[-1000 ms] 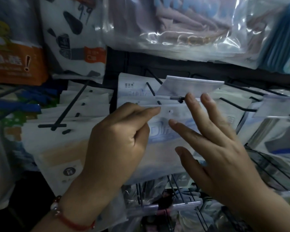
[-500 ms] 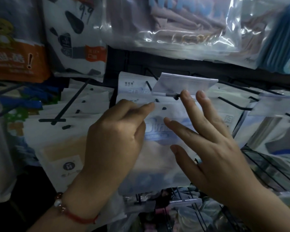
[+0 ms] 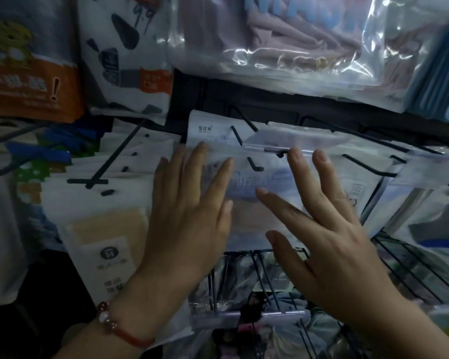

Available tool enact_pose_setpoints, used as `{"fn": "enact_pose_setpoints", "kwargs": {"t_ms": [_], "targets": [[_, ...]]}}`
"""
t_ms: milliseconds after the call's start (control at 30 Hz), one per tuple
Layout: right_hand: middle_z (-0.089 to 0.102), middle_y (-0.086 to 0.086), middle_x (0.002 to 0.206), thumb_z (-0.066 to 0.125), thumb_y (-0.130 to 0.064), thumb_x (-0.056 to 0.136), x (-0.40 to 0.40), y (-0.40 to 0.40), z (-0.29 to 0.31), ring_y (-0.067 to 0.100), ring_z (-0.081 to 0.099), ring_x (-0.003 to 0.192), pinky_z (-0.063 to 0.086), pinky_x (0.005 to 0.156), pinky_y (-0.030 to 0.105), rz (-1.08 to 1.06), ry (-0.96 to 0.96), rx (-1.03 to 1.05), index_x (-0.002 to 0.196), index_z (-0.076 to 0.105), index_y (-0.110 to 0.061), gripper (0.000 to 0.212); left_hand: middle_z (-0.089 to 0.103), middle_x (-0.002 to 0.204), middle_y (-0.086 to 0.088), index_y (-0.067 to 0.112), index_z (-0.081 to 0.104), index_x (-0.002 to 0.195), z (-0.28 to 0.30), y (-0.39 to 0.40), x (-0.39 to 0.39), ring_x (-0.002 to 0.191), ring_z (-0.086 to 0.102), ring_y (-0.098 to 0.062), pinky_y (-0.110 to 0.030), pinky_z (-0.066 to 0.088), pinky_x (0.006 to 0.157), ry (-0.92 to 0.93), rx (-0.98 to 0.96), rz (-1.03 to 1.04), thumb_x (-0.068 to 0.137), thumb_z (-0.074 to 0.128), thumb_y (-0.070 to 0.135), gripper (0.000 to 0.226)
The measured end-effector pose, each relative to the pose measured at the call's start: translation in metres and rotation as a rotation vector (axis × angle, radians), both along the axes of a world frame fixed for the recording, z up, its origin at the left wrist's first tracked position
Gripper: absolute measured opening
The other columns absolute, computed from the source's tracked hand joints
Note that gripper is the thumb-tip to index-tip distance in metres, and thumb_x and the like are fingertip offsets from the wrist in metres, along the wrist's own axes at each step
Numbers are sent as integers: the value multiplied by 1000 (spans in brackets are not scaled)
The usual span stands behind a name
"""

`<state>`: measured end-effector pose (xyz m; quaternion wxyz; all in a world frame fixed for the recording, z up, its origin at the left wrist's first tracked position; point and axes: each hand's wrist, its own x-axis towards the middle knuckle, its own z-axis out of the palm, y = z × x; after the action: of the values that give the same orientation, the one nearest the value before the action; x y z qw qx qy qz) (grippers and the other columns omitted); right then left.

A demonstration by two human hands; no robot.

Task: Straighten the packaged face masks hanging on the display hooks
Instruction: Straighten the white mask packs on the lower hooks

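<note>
Two flat hands frame the job, and we read it from left to right. At the far left hangs a neighbouring stack of white packets on its own black hook, which we leave alone. Next comes our left hand, fingers straight and spread, holding nothing, pressed on the left part of the front mask packet. That packet hangs from the centre hook, its long axis running across, top edge level with the clear price tag. Our right hand lies just right of centre, likewise released and splayed, fingertips near the top edge. We judge both hands equally near, with the packet directly ahead between them, so squaring it should need only an even push from each side.
</note>
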<state>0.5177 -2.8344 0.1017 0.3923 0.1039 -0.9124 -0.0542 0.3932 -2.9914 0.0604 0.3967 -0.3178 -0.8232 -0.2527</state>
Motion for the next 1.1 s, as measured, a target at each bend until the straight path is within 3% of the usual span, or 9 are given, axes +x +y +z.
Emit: {"fn": "enact_pose_setpoints", "kwargs": {"t_ms": [100, 267, 433, 633, 833, 967, 1033, 1100], "targets": [[16, 5, 163, 52, -31, 95, 7, 2, -10, 29, 9, 151, 14, 121, 41, -12, -35, -44, 145, 44, -24, 52, 13, 166, -14, 23, 28, 155, -18, 1, 20, 153, 5, -35, -50, 4, 122, -46, -57, -53, 97, 47, 41, 63], [18, -6, 163, 47, -40, 95, 26, 30, -45, 17, 9, 151, 8, 122, 31, -122, -193, -179, 149, 37, -31, 55, 22, 164, -12, 22, 34, 154, -49, 11, 49, 152, 17, -33, -54, 24, 119, -165, -92, -113, 97, 48, 42, 62], [12, -16, 162, 50, -45, 92, 52, 77, -72, 11, 4, 151, 13, 115, 38, -224, -296, -316, 150, 29, -41, 62, 28, 162, -7, 24, 40, 150, -65, 30, 65, 148, 27, -32, -50, 29, 115, -295, -61, -113, 94, 43, 44, 59], [4, -22, 161, 43, -54, 92, 76, 131, -88, 5, -2, 150, 12, 117, 38, -261, -321, -453, 150, 23, -45, 62, 46, 151, -9, 21, 55, 139, -64, 83, 88, 138, 45, -33, -54, 45, 104, -197, -20, -233, 92, 48, 33, 49], [1, -23, 160, 35, -66, 92, 105, 203, -92, 4, -4, 149, 8, 117, 33, -305, -354, -532, 148, 23, -47, 61, 43, 153, 1, 31, 51, 144, -54, 161, 111, 138, 37, -22, -47, 41, 107, -310, -177, -197, 95, 43, 42, 51], [-3, -28, 158, 39, -60, 87, 117, 247, -90, -3, -9, 147, 1, 116, 24, -291, -403, -574, 142, 14, -57, 60, 39, 156, 9, 34, 40, 150, -52, 212, 124, 140, 39, -16, -40, 39, 111, -434, -190, -187, 97, 37, 47, 55], [-1, -29, 157, 44, -55, 89, 118, 269, -89, -4, -5, 147, 4, 118, 24, -265, -423, -611, 138, 10, -62, 60, 29, 158, 20, 37, 31, 153, -50, 233, 130, 144, 30, -7, -26, 27, 116, -480, -162, -178, 99, 38, 48, 56], [1, -35, 154, 53, -48, 92, 115, 292, -89, -6, 2, 145, 15, 117, 23, -235, -450, -700, 138, 13, -62, 63, 15, 155, 31, 42, 18, 155, -47, 251, 133, 145, 17, 2, -10, 8, 110, -549, -114, -158, 102, 38, 50, 58]]}}
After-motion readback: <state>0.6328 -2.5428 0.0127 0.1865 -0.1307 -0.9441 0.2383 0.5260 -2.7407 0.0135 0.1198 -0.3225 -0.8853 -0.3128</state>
